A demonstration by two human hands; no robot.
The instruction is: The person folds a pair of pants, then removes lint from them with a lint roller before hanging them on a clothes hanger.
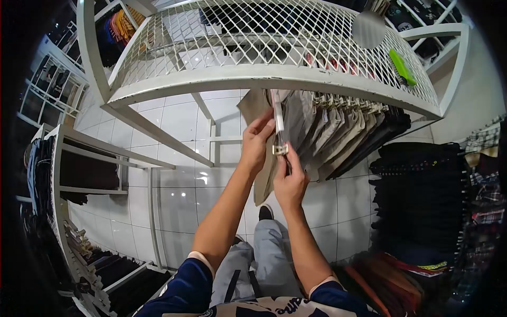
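Under the front bar of the rack, khaki trousers (264, 179) hang at the left end of a row of trousers. My left hand (256, 142) is closed at their upper edge, with fingertips beside a white strip (278, 112). On the right side, my right hand (291, 177) pinches a clip hanger (280, 150) close to its pale metal-looking clip. The two hands are a short way apart, with the hanger between them. Fingers partly hide exactly where cloth and hanger meet.
Above my hands is a white mesh shelf (211, 53) carrying a green-handled tool (402, 67). More grey, beige and black trousers (338, 132) hang to the right. Dark folded clothes (417, 206) are stacked farther right. White racks (95, 145) stand at left.
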